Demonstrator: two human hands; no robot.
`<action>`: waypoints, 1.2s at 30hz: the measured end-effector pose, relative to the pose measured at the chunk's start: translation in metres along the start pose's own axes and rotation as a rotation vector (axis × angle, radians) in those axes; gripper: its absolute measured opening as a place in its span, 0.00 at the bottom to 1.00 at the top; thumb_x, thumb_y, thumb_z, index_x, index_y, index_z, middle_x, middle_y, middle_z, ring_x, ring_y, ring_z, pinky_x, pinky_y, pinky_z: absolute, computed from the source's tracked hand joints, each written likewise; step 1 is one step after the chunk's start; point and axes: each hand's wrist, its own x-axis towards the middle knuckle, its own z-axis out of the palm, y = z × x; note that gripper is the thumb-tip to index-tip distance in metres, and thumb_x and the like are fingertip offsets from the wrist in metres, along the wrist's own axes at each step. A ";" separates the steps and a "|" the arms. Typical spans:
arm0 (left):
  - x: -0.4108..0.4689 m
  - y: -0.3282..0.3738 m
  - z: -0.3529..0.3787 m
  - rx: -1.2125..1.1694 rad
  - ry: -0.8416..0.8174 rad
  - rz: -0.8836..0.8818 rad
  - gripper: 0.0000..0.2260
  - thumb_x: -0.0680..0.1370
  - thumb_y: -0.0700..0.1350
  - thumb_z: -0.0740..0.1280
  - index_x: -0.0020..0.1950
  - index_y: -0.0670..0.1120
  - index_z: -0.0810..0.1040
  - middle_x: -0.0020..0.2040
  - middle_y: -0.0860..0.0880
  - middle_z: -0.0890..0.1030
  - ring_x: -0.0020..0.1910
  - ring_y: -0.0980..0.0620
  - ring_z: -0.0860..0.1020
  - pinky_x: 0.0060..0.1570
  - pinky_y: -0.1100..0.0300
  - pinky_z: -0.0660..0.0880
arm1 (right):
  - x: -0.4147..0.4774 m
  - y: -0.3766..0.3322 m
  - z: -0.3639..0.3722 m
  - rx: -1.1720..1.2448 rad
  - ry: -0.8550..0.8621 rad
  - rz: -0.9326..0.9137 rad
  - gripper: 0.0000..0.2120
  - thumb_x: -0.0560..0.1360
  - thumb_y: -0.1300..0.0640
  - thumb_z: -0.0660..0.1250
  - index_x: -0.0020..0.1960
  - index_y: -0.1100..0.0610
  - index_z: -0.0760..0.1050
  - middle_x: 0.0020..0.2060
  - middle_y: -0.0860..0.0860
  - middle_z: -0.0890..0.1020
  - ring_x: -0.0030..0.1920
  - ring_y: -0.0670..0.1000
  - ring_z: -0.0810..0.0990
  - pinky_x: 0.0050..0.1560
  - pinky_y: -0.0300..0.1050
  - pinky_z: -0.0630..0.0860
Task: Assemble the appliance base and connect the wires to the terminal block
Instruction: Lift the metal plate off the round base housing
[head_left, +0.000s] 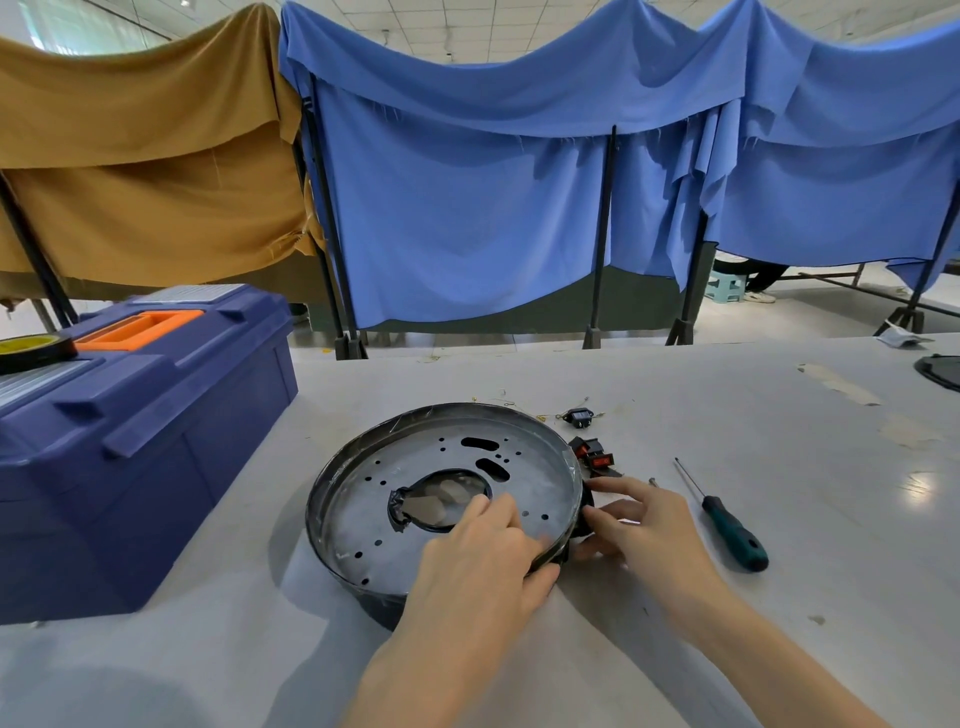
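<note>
Our left hand (478, 561) grips the near rim of the round base (415, 467), mid desk (675, 395). Our right hand (639, 525) pinches a small black part (585, 505) at its right rim

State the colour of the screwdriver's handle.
The screwdriver handle is teal green with black sections; the head view, the only one, shows it clearly.

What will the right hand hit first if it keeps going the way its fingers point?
The right hand points left at the round metal base. Its fingertips seem to pinch a black part at the rim, so that part, then the rim, comes first; depth unclear.
</note>
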 end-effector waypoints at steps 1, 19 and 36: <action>0.000 0.001 0.000 0.000 -0.002 0.003 0.16 0.82 0.58 0.55 0.56 0.50 0.78 0.53 0.54 0.67 0.58 0.55 0.65 0.43 0.59 0.69 | 0.001 0.001 0.000 0.001 -0.005 0.014 0.12 0.78 0.66 0.66 0.61 0.58 0.75 0.34 0.55 0.86 0.34 0.54 0.86 0.43 0.45 0.80; 0.002 0.000 0.000 0.035 -0.010 0.030 0.17 0.83 0.55 0.54 0.62 0.50 0.77 0.53 0.52 0.68 0.54 0.54 0.67 0.44 0.59 0.67 | 0.007 0.005 -0.001 0.068 0.011 0.108 0.13 0.76 0.68 0.67 0.59 0.60 0.76 0.31 0.57 0.84 0.25 0.55 0.80 0.40 0.45 0.75; 0.005 0.002 0.007 0.016 0.011 0.041 0.16 0.83 0.54 0.54 0.52 0.46 0.76 0.48 0.55 0.61 0.52 0.55 0.66 0.41 0.58 0.59 | 0.007 0.005 -0.001 0.048 0.013 0.094 0.11 0.77 0.68 0.65 0.59 0.61 0.76 0.32 0.62 0.82 0.22 0.53 0.77 0.43 0.48 0.72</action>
